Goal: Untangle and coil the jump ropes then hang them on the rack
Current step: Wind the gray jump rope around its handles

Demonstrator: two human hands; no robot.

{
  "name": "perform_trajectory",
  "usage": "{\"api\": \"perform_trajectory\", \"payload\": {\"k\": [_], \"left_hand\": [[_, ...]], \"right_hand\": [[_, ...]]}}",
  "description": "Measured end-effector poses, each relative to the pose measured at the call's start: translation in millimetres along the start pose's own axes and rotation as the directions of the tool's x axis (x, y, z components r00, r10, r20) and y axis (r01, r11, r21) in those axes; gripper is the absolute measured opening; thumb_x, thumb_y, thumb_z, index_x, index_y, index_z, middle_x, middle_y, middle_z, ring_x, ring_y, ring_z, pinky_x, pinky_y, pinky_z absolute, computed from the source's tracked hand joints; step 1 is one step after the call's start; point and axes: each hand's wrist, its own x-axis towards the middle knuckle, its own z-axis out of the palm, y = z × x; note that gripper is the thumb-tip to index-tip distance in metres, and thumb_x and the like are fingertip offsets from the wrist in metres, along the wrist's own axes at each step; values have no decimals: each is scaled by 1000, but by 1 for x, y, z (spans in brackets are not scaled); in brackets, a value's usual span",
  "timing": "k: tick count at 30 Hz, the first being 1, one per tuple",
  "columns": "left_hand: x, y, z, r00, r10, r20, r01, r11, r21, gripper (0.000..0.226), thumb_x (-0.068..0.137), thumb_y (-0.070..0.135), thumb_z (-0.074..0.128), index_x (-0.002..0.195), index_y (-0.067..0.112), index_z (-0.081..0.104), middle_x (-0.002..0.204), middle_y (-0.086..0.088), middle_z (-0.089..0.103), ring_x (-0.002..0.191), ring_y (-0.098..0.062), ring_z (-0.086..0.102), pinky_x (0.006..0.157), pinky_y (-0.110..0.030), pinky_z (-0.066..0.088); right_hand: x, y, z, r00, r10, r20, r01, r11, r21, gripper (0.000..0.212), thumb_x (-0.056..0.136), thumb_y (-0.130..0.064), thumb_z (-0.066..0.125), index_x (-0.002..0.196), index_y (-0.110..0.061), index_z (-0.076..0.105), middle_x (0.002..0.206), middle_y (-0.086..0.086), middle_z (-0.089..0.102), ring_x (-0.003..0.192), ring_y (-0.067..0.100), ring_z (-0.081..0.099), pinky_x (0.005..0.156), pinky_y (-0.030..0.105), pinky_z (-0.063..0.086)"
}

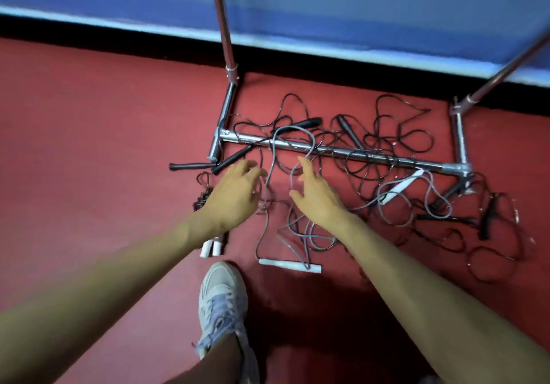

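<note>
While thin black ropes [384,133] sprawl in wiry loops over the chrome tubular rack base [342,152] toward two o'clock, a smooth grey rope [272,157] snakes up between the hands. The right hand [315,193] spreads straight fingers, holding nothing. The left hand [235,193], at nine o'clock from it, curls blurred fingers; its grip is unclear.

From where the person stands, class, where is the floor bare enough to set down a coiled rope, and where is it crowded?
Bare: the red floor left of the rack's left foot, and the patch right of the shoe, nearer than the white handle. Crowded: black ropes and the grey rope cover everything around the base bar and rightward.
</note>
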Motion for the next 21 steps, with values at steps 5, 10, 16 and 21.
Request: {"api": "perform_trajectory", "payload": {"k": [5,10,16,21], "left_hand": [[21,88,-18,972,109,208,-117,993,25,47,84,5,59,131,10,53,130,-13,46,125,-28,44,103,-25,31],[43,155,17,957,140,256,-149,989,14,46,87,8,58,132,12,49,131,-12,42,125,-29,42,104,-34,37],[68,141,88,958,-4,287,-5,999,32,48,88,10,58,134,8,47,134,-15,42,127,-33,40,105,-38,38],[83,103,133,931,-136,340,128,991,45,39,91,24,59,127,7,55,127,-19,50,124,-35,45,104,-36,38]], "right_hand": [[-24,40,-77,988,55,-144,-49,998,47,60,97,-16,50,149,-17,21,138,12,49,120,35,52,100,47,43],[-33,88,-101,978,104,-178,-94,993,64,57,94,-18,55,145,-14,29,132,14,52,111,35,56,92,43,47],[-13,150,-76,985,154,-78,-159,985,-64,47,92,-16,57,137,-12,45,131,15,50,123,33,47,102,41,41],[11,183,-33,997,61,41,-45,948,-314,52,91,-10,54,140,-24,45,141,10,38,139,30,22,114,43,26]]}}
